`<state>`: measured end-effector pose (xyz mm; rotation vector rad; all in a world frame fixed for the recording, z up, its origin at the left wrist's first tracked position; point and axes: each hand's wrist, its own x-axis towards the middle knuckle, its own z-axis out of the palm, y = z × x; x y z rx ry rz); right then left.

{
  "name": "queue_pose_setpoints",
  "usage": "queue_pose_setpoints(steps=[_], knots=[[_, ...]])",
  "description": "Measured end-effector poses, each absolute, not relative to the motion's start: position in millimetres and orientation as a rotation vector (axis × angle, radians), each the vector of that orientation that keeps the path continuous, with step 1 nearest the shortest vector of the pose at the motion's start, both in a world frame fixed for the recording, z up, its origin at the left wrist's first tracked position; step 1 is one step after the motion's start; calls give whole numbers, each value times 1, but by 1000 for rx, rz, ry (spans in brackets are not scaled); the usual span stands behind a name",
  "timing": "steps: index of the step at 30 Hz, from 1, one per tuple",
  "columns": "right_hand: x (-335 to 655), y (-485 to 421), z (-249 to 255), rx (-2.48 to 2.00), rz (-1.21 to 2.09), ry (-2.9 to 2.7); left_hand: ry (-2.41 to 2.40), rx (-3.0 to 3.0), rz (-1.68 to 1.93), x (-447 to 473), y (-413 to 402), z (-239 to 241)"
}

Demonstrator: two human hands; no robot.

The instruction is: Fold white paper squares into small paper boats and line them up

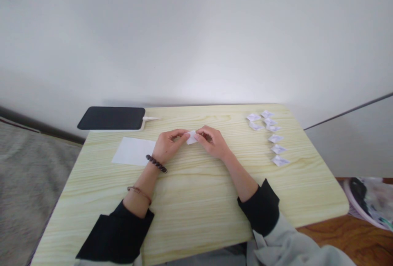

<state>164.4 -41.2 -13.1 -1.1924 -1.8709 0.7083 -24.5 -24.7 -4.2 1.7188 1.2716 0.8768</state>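
**Left hand (167, 146) and right hand (213, 142) pinch one small paper (191, 137)**

The small paper is held up between the hands, over the far half of the bench (196, 204), near its middle. The left hand grips its left edge between thumb and fingers; the right hand grips the opposite edge the same way. Both grips are narrow, with the fingers curled in. How the paper is folded is too small to make out.

A beaded bracelet (156, 163) circles the left wrist, with a thinner bracelet (139, 192) further up the arm. A flat white sheet (132, 150) lies just beside the left hand, partly hidden by it. Beyond the sheet, a dark phone (112, 118) rests at the far left corner, a white cable (152, 118) at its right end. Well to the right of the right hand, little folded paper shapes (280, 160) stand in a loose column, more bunched at the far end.
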Motion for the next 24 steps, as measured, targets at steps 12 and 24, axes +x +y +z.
queue_pose_setpoints(steps=[12,24], knots=[[162,-41,-17,-1279,780,-1815,1289,1879,852,-23,-23,-11],[160,-41,-18,-1370,699,-1801,1460,1865,909,-26,-21,-13]])
